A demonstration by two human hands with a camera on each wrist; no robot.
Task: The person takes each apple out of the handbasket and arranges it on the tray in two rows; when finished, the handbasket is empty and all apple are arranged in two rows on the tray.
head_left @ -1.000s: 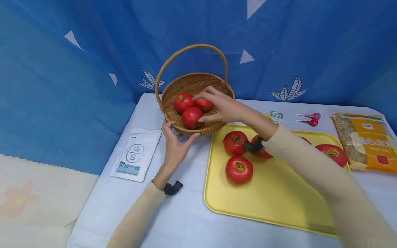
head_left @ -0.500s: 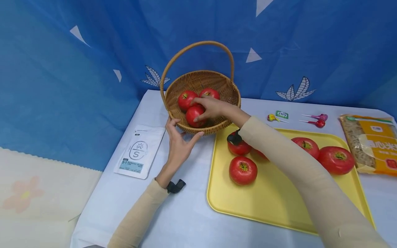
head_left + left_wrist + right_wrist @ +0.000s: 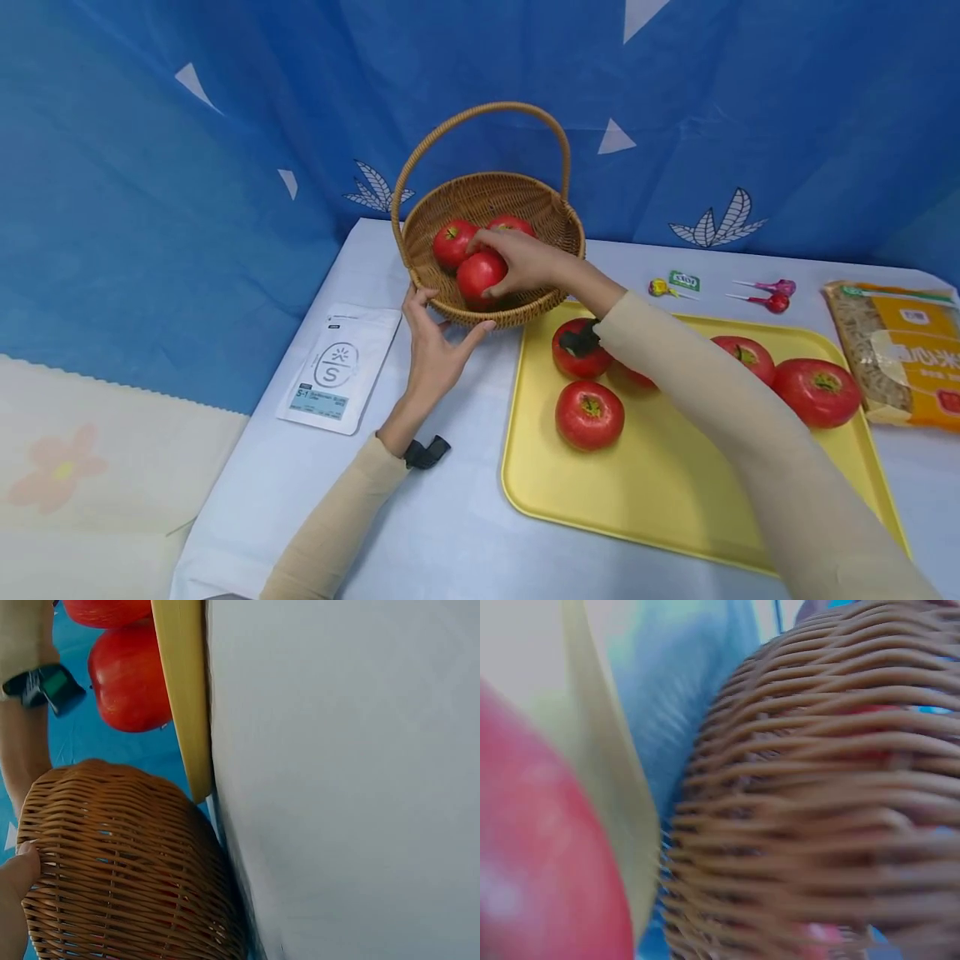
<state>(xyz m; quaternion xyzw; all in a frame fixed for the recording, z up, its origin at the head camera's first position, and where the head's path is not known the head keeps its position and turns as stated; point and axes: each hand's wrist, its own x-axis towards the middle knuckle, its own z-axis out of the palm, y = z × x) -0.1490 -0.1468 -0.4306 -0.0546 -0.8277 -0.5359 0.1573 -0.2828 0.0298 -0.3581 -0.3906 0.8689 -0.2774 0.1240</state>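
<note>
A table (image 3: 450, 517) with a pale blue cover stands in front of a blue curtain (image 3: 187, 125), and both arms of the person reach over it. Under the right forearm lies a yellow tray (image 3: 660, 492). On it I see tomatoes: one (image 3: 589, 414) just beside the forearm on the near side, one (image 3: 577, 350) partly hidden under the wrist strap, and two more (image 3: 817, 392) on the far side of the arm. Past the tray, well apart from both hands, lies an orange packet of grain (image 3: 900, 350).

The wicker basket (image 3: 525, 200) with a high handle stands at the far edge of the table, just beyond the fingertips of the left hand (image 3: 435, 350). This hand is relaxed and open; its thumb and fingers touch the outer wall of the basket low at the near side, and it grips nothing. The right hand (image 3: 528, 262) is inside the basket, and its fingers are curled around the nearest tomato (image 3: 480, 277), which rests low in the basket. Two other tomatoes (image 3: 452, 242) lie just behind this hand, touching each other.

To the left of the left hand lies a flat white pouch (image 3: 337, 367). Beyond the right forearm are small things: lollipops (image 3: 765, 293) and a green sweet wrapper (image 3: 684, 280).
</note>
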